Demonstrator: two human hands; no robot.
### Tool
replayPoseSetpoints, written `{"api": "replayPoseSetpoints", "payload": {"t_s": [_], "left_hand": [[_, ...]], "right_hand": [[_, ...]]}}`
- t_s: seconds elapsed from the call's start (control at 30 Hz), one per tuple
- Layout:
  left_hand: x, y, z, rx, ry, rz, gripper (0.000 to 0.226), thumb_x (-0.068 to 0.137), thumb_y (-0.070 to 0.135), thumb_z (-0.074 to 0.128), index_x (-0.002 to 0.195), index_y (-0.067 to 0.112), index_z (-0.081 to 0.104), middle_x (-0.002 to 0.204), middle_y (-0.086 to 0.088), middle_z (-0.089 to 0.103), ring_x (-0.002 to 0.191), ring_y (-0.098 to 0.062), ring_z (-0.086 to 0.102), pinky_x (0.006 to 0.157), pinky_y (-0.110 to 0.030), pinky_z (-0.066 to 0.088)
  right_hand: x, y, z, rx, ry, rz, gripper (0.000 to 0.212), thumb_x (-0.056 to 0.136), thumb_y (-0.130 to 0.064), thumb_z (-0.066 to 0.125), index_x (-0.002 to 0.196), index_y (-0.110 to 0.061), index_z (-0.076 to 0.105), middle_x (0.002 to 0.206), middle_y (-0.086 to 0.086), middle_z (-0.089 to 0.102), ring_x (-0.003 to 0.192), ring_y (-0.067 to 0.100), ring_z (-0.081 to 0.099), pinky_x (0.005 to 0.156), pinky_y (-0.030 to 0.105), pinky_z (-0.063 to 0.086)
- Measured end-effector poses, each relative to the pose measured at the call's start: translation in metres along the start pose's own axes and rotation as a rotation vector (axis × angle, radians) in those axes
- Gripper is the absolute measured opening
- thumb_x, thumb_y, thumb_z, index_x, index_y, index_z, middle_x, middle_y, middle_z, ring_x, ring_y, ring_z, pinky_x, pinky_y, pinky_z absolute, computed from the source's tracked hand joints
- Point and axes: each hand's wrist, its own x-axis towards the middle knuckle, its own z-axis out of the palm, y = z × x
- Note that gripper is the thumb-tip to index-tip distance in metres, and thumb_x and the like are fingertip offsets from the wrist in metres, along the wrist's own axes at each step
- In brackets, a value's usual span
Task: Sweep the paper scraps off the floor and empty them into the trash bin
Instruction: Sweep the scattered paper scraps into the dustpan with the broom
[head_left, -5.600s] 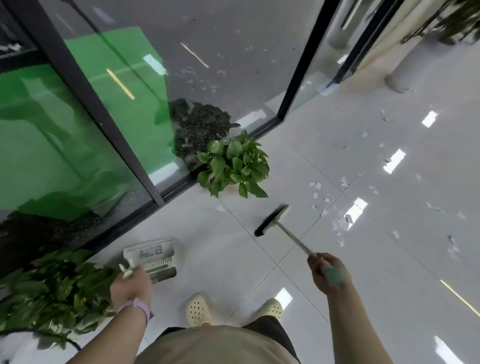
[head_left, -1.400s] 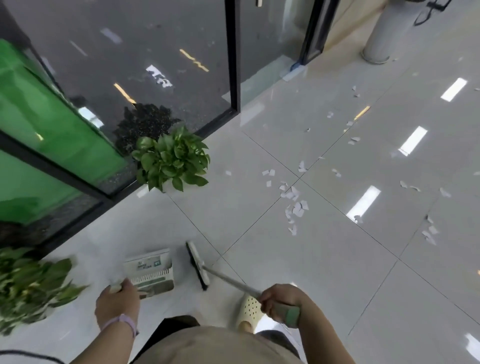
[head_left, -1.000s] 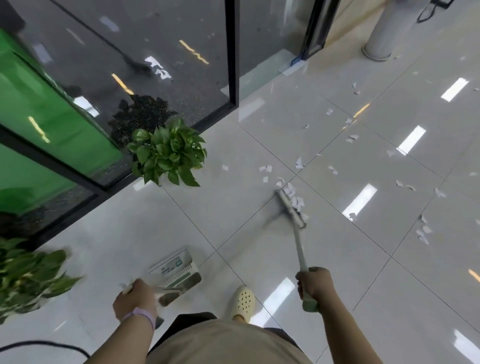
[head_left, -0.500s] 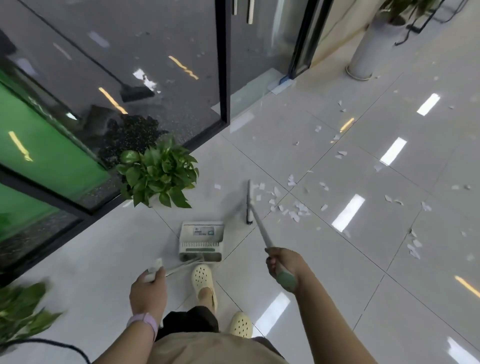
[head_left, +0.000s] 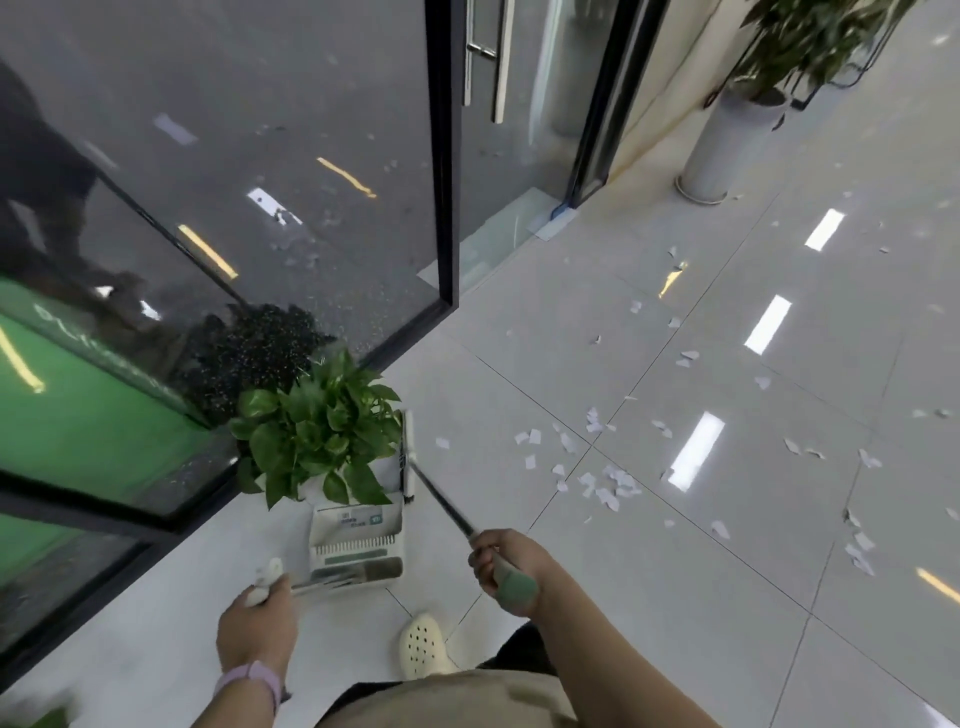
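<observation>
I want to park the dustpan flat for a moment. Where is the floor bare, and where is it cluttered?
Bare tile lies left of the dustpan, between it and the glass wall, and also near right, past the right hand. Crowded: paper scraps litter the tiles ahead right, and the potted plant and broom head hem the pan's front.

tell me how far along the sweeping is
Early. Nothing looks collected: no scraps show in the dustpan. In hand: the right hand holds the broom, the left hand the dustpan handle. Left: paper scraps litter the floor; no trash bin in view.
</observation>
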Motion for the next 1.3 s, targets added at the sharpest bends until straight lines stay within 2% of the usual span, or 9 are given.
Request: {"api": "replayPoseSetpoints", "payload": {"t_s": [0.23, 0.37, 0.5, 0.7, 0.9, 1.0, 1.07, 1.17, 1.3], "left_hand": [[0.036, 0.019, 0.001, 0.328, -0.017, 0.037, 0.05, 0.084, 0.057, 0.058, 0.099, 0.011, 0.072, 0.101, -0.016, 0.072, 0.09, -0.04, 0.066, 0.093, -0.051, 0.053], [-0.001, 0.061, 0.04, 0.367, -0.033, 0.061, 0.042, 0.094, 0.048, 0.058, 0.101, 0.009, 0.071, 0.107, -0.018, 0.07, 0.096, -0.041, 0.063, 0.096, -0.049, 0.05], [-0.044, 0.111, 0.089, 0.344, -0.054, 0.058, 0.043, 0.099, 0.044, 0.053, 0.098, 0.004, 0.07, 0.098, -0.019, 0.067, 0.093, -0.04, 0.058, 0.093, -0.048, 0.049], [-0.093, 0.155, 0.155, 0.333, -0.135, 0.109, 0.041, 0.1, 0.04, 0.056, 0.115, 0.005, 0.069, 0.129, -0.019, 0.065, 0.116, -0.043, 0.056, 0.102, -0.047, 0.043], [-0.12, 0.174, 0.226, 0.369, -0.159, 0.175, 0.042, 0.092, 0.046, 0.064, 0.112, 0.01, 0.072, 0.115, -0.016, 0.07, 0.104, -0.042, 0.062, 0.097, -0.052, 0.052], [-0.135, 0.187, 0.251, 0.308, -0.155, 0.228, 0.034, 0.09, 0.042, 0.069, 0.097, 0.009, 0.073, 0.093, -0.015, 0.072, 0.086, -0.041, 0.066, 0.087, -0.052, 0.056], [-0.149, 0.199, 0.262, 0.281, -0.17, 0.244, 0.032, 0.092, 0.039, 0.069, 0.083, 0.009, 0.071, 0.074, -0.017, 0.069, 0.075, -0.039, 0.066, 0.08, -0.048, 0.057], [-0.164, 0.215, 0.273, 0.27, -0.185, 0.264, 0.029, 0.091, 0.035, 0.07, 0.073, 0.012, 0.068, 0.056, -0.019, 0.065, 0.065, -0.037, 0.065, 0.076, -0.049, 0.057], [-0.176, 0.244, 0.284, 0.249, -0.19, 0.344, 0.021, 0.092, 0.028, 0.07, 0.076, 0.015, 0.065, 0.067, -0.02, 0.067, 0.065, -0.037, 0.065, 0.063, -0.038, 0.052]], "right_hand": [[0.016, -0.094, -0.031, 0.393, -0.024, -0.023, 0.009, 0.091, 0.0, 0.046, 0.084, -0.006, 0.045, 0.052, 0.003, 0.041, 0.03, 0.011, 0.043, 0.028, 0.017, 0.038], [-0.001, -0.156, -0.103, 0.554, 0.091, -0.125, 0.01, 0.092, 0.001, 0.044, 0.089, -0.008, 0.041, 0.054, 0.004, 0.039, 0.03, 0.014, 0.044, 0.03, 0.019, 0.041], [-0.036, -0.204, -0.18, 0.475, 0.182, -0.231, 0.017, 0.092, 0.006, 0.042, 0.083, -0.007, 0.046, 0.047, 0.005, 0.049, 0.035, 0.012, 0.05, 0.038, 0.018, 0.044], [-0.064, -0.246, -0.259, 0.18, 0.535, -0.205, 0.013, 0.092, -0.006, 0.052, 0.079, -0.011, 0.053, 0.046, 0.001, 0.048, 0.03, 0.009, 0.045, 0.033, 0.013, 0.034], [-0.072, -0.274, -0.297, 0.138, 0.757, -0.314, 0.014, 0.087, 0.002, 0.056, 0.098, 0.011, 0.055, 0.066, 0.012, 0.05, 0.047, 0.022, 0.046, 0.043, 0.02, 0.036], [-0.082, -0.284, -0.312, 0.303, 0.664, -0.346, 0.03, 0.087, -0.022, 0.071, 0.093, 0.003, 0.054, 0.063, 0.01, 0.046, 0.038, 0.019, 0.044, 0.041, 0.02, 0.038], [-0.091, -0.294, -0.326, 0.567, 0.436, -0.31, 0.04, 0.091, -0.043, 0.066, 0.089, -0.007, 0.05, 0.062, 0.004, 0.04, 0.033, 0.013, 0.042, 0.036, 0.017, 0.039], [-0.104, -0.307, -0.345, 0.945, 0.087, -0.283, 0.038, 0.098, -0.044, 0.053, 0.094, -0.007, 0.046, 0.05, -0.002, 0.036, 0.031, 0.006, 0.037, 0.034, 0.01, 0.036], [-0.11, -0.313, -0.34, 0.8, -0.011, -0.192, 0.032, 0.099, -0.037, 0.05, 0.081, -0.012, 0.041, 0.047, -0.003, 0.032, 0.029, 0.007, 0.034, 0.027, 0.016, 0.033]]}}
